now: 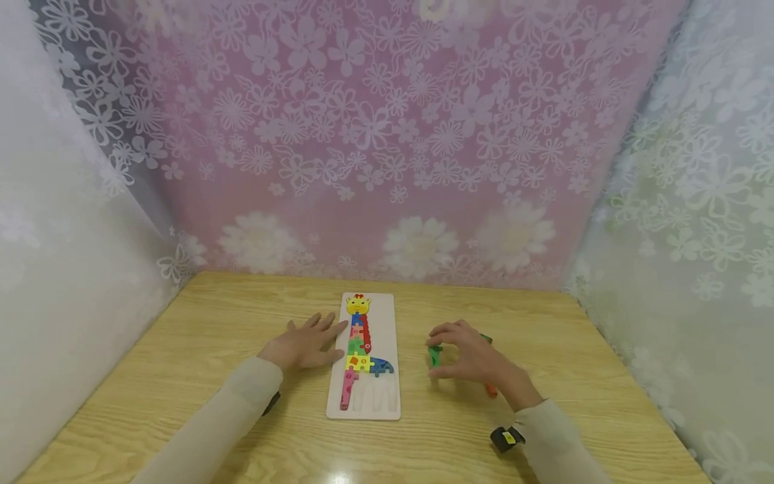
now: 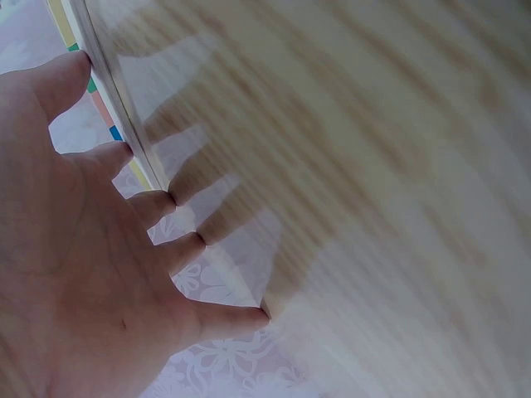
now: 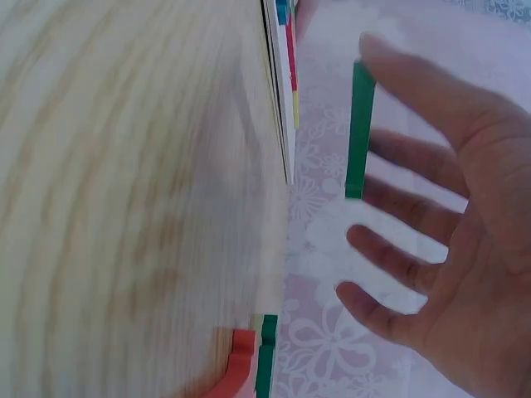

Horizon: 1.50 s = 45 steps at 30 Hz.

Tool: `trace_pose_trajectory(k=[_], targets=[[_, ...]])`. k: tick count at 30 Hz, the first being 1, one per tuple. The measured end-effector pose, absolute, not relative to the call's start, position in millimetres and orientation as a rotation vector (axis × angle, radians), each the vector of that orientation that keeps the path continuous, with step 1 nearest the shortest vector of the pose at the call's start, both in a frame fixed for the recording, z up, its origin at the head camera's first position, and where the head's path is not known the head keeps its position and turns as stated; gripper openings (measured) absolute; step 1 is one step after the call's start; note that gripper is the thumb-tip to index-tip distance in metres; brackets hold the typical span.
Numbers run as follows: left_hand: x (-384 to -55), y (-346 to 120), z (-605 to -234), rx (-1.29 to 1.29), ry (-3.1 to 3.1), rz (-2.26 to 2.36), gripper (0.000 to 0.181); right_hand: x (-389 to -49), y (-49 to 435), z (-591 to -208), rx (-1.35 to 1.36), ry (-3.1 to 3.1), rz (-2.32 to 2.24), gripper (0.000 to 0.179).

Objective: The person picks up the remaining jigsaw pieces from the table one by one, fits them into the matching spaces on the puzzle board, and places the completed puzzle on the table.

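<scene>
A giraffe jigsaw puzzle board [image 1: 382, 329] lies on the table with its long side pointing away from me. Colored pieces form the yellow head [image 1: 358, 305], neck and body, and a pink leg piece [image 1: 347, 390] fills one leg slot. My left hand [image 1: 305, 344] is spread on the table, its fingertips at the board's left edge. To the right of the board, my right hand [image 1: 468, 354] pinches a green puzzle piece [image 3: 359, 133] between thumb and fingers. In the right wrist view, that piece hangs above the tabletop.
Beyond my right hand lie an orange-red piece [image 3: 239, 361] and another green piece [image 3: 265, 356], partly covered by the hand in the head view. Pale leg recesses [image 1: 377, 393] show at the board's near end. Flower-patterned curtains [image 1: 387, 134] enclose the wooden table [image 1: 242, 302].
</scene>
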<state>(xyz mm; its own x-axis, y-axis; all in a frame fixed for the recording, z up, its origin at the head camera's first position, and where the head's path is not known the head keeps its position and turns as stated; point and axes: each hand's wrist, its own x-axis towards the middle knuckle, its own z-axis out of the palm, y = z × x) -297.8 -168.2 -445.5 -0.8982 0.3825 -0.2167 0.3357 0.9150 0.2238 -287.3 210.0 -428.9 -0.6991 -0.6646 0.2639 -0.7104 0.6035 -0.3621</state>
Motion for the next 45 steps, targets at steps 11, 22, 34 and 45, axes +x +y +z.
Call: trace_pose_trajectory(k=[11,22,34,45], targets=[[-296,-169,-441,0.542,2.825,0.276,0.073,-285,196,-425,1.139,-2.742,0.56,0.05],[-299,-170,-438,0.533,2.834,0.266,0.073,-289,196,-425,1.15,-2.755,0.554,0.052],[-298,-172,-440,0.53,2.822,0.27,0.074,-283,186,-422,1.129,-2.742,0.543,0.051],[-297,-169,-446,0.537,2.803,0.287,0.074,-268,162,-419,1.116,-2.718,0.457,0.048]])
